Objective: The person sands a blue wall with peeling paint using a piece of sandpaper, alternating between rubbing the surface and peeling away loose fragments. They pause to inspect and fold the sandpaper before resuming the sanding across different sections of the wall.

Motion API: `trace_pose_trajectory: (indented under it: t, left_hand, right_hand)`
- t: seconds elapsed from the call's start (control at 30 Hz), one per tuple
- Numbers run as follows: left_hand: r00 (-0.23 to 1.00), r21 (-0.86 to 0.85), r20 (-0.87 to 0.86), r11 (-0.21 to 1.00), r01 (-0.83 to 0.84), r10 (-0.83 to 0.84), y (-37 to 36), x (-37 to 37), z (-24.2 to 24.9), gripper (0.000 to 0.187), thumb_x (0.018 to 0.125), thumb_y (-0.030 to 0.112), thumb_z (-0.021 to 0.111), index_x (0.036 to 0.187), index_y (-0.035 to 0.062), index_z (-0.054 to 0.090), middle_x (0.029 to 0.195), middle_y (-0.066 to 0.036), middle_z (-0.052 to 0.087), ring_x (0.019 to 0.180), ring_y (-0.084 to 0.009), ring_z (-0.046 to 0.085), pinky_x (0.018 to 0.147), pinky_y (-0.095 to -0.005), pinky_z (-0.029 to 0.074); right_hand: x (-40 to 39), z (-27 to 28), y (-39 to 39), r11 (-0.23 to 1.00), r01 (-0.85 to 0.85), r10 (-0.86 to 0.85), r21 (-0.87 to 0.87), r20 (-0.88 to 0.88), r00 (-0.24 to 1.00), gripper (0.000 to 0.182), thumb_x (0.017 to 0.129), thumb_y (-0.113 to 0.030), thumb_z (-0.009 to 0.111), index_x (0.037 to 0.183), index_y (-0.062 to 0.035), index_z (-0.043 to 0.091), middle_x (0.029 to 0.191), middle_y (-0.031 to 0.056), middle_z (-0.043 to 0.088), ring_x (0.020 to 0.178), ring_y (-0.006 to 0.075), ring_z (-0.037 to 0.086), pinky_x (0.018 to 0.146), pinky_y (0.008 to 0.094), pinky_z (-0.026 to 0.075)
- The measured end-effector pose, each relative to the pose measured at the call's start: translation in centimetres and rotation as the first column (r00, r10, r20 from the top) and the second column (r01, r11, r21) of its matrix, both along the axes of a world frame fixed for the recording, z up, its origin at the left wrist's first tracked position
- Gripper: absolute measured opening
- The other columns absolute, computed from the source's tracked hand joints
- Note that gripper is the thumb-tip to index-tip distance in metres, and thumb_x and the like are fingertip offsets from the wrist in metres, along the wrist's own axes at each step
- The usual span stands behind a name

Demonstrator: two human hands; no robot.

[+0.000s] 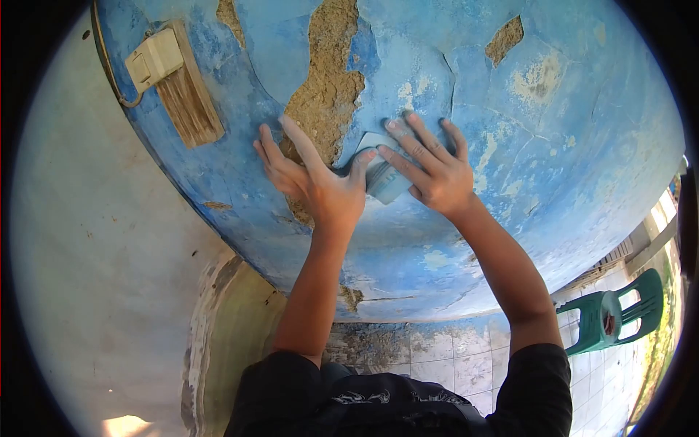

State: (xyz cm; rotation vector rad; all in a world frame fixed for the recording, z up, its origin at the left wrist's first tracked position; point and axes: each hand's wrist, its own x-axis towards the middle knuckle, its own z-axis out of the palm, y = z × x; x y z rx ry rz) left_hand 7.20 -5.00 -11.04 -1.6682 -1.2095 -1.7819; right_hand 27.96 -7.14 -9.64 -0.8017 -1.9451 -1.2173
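Observation:
My left hand [313,178] is spread flat against a blue painted wall [510,146], its fingers lying over a patch of bare brown plaster [328,80] where the paint has flaked off. My right hand [429,167] presses a small pale folded piece, likely sandpaper [382,178], against the wall just right of that patch. My left thumb touches the piece's left edge. Both forearms reach up from my dark shirt.
A beige wall switch on a wooden mount [175,80] sits at the upper left, with a cable running down. A white wall [95,255] meets the blue one on the left. A green plastic chair [619,313] stands on the tiled floor [451,364] at the lower right.

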Motion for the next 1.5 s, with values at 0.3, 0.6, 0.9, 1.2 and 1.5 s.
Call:
trace_pose_trajectory:
  t: [0.3, 0.6, 0.9, 1.2, 1.5]
  left_hand:
    - [1.000, 0.100, -0.028, 0.995, -0.002, 0.005, 0.5, 0.7, 4.4, 0.138, 0.073, 0.052, 0.100, 0.175, 0.0048, 0.021, 0.175, -0.031, 0.011, 0.161, -0.0583, 0.010, 0.122, -0.0742, 0.017]
    - [0.999, -0.007, 0.039, 1.000, -0.003, 0.004, 0.3, 0.1, -0.1, 0.139, 0.073, 0.057, 0.098, 0.175, 0.0010, 0.022, 0.173, -0.034, 0.016, 0.160, -0.0562, 0.015, 0.121, -0.0684, 0.020]
    - [1.000, 0.121, 0.023, 0.992, -0.021, 0.018, 0.7, 2.6, 4.0, 0.138, 0.074, 0.059, 0.097, 0.175, 0.0040, 0.021, 0.173, -0.029, 0.016, 0.159, -0.0541, 0.016, 0.122, -0.0676, 0.019]
    - [0.918, -0.045, 0.114, 0.921, 0.388, -0.381, -6.3, -3.4, -3.1, 0.047, 0.103, 0.021, 0.078, 0.144, 0.0000, 0.066, 0.150, -0.021, 0.059, 0.141, -0.0374, 0.055, 0.115, -0.0506, 0.042]
    - [0.362, -0.197, 0.776, 0.347, 0.917, -0.517, -11.2, -6.6, -7.9, 0.033, 0.112, 0.022, 0.068, 0.127, -0.0059, 0.075, 0.120, -0.011, 0.079, 0.112, -0.0182, 0.070, 0.103, -0.0365, 0.052]
  right_hand:
    - [-2.0, 0.1, 1.2, 0.992, -0.027, 0.062, 0.121, -0.298, 0.953, 0.047, 0.087, -0.018, 0.075, 0.133, -0.0182, 0.080, 0.153, 0.0031, 0.069, 0.150, 0.0271, 0.059, 0.123, 0.0554, 0.035]
    - [-2.6, -2.7, 0.6, 0.996, 0.018, 0.010, 0.091, -0.297, 0.955, 0.040, 0.092, -0.022, 0.072, 0.130, -0.0269, 0.082, 0.153, 0.0016, 0.070, 0.146, 0.0208, 0.062, 0.121, 0.0476, 0.032]
    - [-3.0, -2.5, 1.9, 0.979, 0.018, 0.091, 0.202, -0.519, 0.850, 0.034, 0.098, -0.013, 0.066, 0.126, -0.0199, 0.084, 0.149, 0.0119, 0.071, 0.144, 0.0301, 0.064, 0.123, 0.0465, 0.029]
    - [-5.8, -4.6, -6.4, 0.889, -0.416, 0.127, -0.192, -0.768, 0.627, 0.015, 0.100, -0.014, 0.079, 0.110, -0.0032, 0.084, 0.135, 0.0173, 0.076, 0.125, 0.0315, 0.069, 0.107, 0.0450, 0.045]
    - [-11.7, -9.9, -11.4, 0.257, -0.923, -0.243, 0.288, -0.905, -0.350, 0.031, 0.114, -0.023, 0.066, 0.111, 0.0038, 0.080, 0.102, 0.0060, 0.080, 0.086, 0.0087, 0.067, 0.082, 0.0307, 0.055]
